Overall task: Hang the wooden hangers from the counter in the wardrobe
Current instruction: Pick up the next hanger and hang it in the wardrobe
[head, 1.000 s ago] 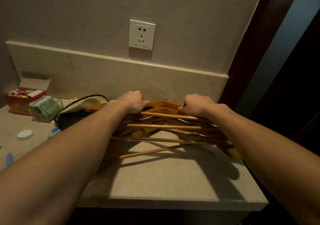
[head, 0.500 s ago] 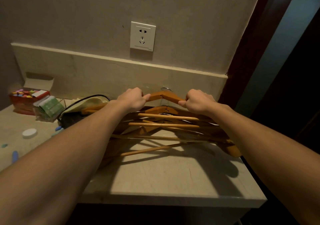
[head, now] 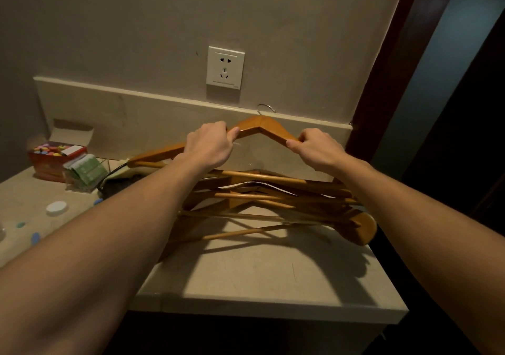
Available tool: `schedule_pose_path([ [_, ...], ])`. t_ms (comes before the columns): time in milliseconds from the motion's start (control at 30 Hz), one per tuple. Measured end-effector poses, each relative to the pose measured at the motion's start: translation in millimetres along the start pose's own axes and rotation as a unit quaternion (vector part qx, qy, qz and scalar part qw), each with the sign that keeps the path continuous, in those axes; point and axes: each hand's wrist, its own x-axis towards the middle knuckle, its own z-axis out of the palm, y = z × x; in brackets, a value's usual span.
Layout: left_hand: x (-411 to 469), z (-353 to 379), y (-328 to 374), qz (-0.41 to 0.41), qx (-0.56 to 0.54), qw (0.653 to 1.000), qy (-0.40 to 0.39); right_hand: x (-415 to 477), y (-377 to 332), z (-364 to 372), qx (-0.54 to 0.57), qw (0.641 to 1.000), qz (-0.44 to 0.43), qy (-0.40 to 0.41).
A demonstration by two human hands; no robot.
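Observation:
A wooden hanger (head: 261,127) with a metal hook is raised above the pile, its peak level with the backsplash top. My left hand (head: 210,147) grips its left arm and my right hand (head: 317,149) grips its right arm. Below them a pile of several wooden hangers (head: 273,204) lies tangled on the pale stone counter (head: 246,272), reaching to the counter's right edge. The wardrobe is not in view.
A wall socket (head: 224,67) sits above the backsplash. At the left of the counter are a red box of coloured pieces (head: 52,157), a green-and-white packet (head: 84,171), a black cable (head: 109,179) and a white cap (head: 56,207). A dark door frame (head: 382,81) rises at the right.
Both hands have lifted the top hanger up off the pile; its hook now shows against the backsplash. The rest of the pile stays on the counter.

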Motion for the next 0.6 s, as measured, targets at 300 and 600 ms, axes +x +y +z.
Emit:
schedule_pose_path([
  [300, -12.1, -23.3, 53.9, 0.051, -0.049, 0.997, 0.045, -28.3, 21.3, -44.1, 0.019, 0.995, 0.008, 0.099],
  [600, -36.5, -23.0, 148.7, 0.140, -0.084, 0.986, 0.039, -100.2, 90.3, -114.8, -0.006, 0.978, 0.043, 0.202],
])
